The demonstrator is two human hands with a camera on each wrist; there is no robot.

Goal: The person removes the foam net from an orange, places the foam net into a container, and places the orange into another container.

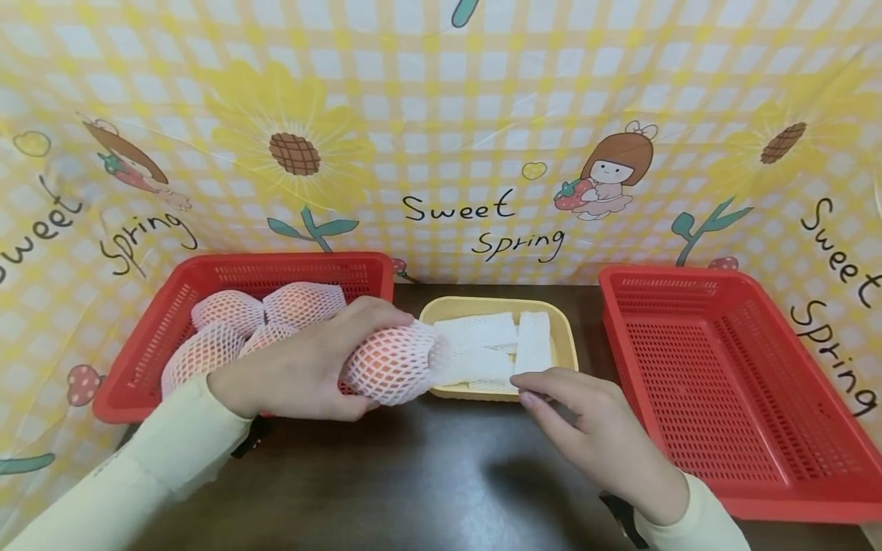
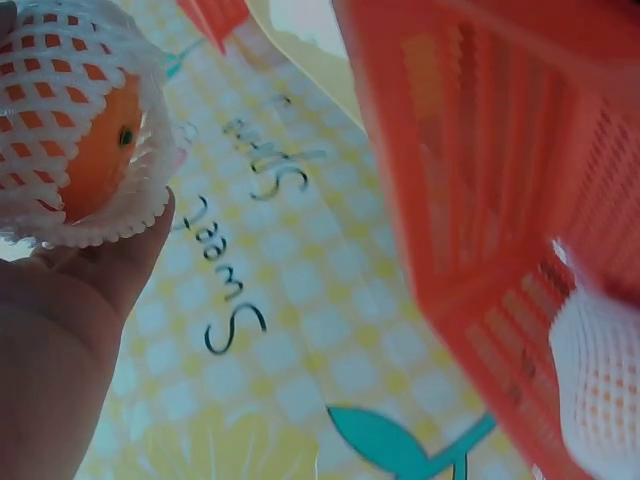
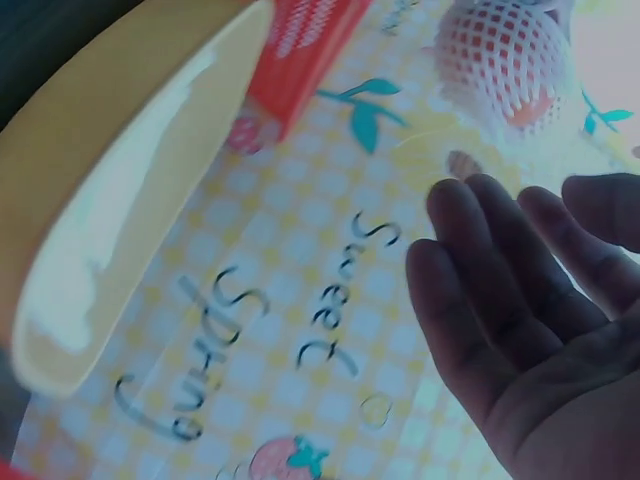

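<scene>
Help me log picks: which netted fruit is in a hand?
The netted fruit gripped by the left hand; the others lie in the left red basket.

- Netted fruit (image 1: 396, 363) is partly covered by the left fingers (image 1: 375, 311).
- Behind them, another fruit (image 1: 267, 335) is partly hidden.
- Right of the right fingers (image 1: 551, 383), a red basket (image 1: 710, 413) is cropped.

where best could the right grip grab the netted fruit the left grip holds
Likely around the rounded right half of the netted fruit, from the right: the left grip covers its left side, leaving that bulge free and facing the right grip.
</scene>
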